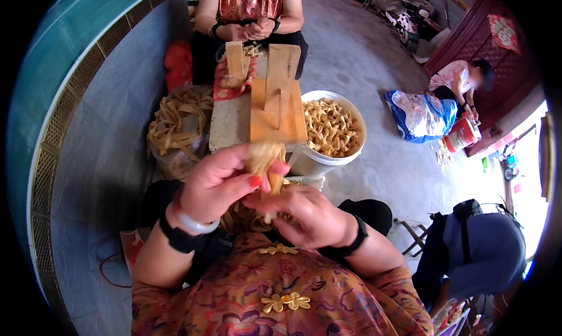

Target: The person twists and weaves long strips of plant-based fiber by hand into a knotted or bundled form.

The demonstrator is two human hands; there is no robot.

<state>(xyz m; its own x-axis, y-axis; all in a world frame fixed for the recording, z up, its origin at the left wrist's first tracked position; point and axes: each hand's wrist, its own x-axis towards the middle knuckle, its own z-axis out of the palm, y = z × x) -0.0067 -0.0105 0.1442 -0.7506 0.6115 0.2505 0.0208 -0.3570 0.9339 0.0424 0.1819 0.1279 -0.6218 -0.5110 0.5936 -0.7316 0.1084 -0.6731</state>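
Before my chest, a soft tan strip (264, 156) is folded or looped between both hands and partly blurred. My left hand (216, 181) pinches its upper part between thumb and fingers. Just below and to the right, my right hand (307, 213) is closed on the strip's lower end, with its fingertips partly hidden. More loose tan strips (233, 220) lie beneath my hands at my lap. Beyond them is a wooden stand (263, 122) with an upright block and a thin peg. A white bucket (314, 167) full of small knotted tan pieces (331, 125) stands to its right.
A bundle of tan strips (178, 122) sits left of the stand. Across from me, a seated person (252, 8) works beside another wooden block (234, 61). At right, a person (459, 81) bends by a blue-and-white sack (424, 115) and a red bucket (462, 135). Someone in dark blue (483, 248) is nearer.
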